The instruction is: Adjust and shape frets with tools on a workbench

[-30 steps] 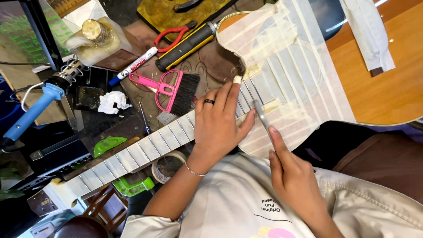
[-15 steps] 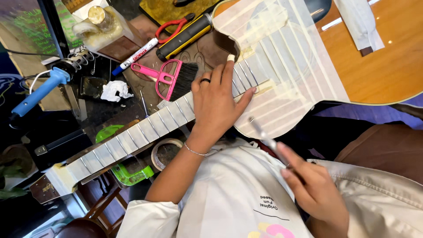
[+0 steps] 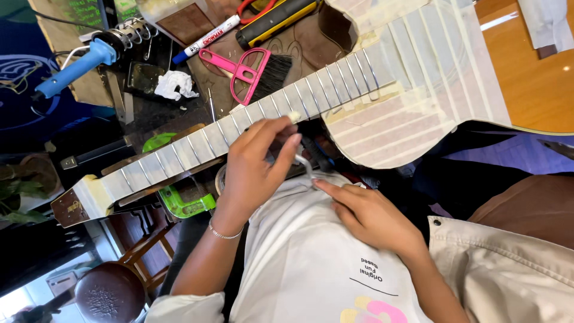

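A guitar lies across my lap, its neck (image 3: 197,140) taped with pale masking strips between the frets. More tape strips cover its body (image 3: 418,90). My left hand (image 3: 257,170), wearing a bracelet, hovers just below the neck and pinches the top of a thin bent metal piece (image 3: 304,164). My right hand (image 3: 365,215) rests against my white shirt, with its fingertips on the lower end of that metal piece. Neither hand touches the fretboard.
Behind the neck lie a pink-handled brush (image 3: 251,72), a marker (image 3: 206,39), a yellow-and-black tool (image 3: 275,21), crumpled paper (image 3: 173,84) and a blue soldering iron (image 3: 78,63) in its coil stand. A green object (image 3: 185,203) sits under the neck. A brown stool (image 3: 110,293) stands at lower left.
My left hand has lifted off the fretboard and come down to the metal piece. My right hand has drawn that piece in toward my chest. The view has tilted.
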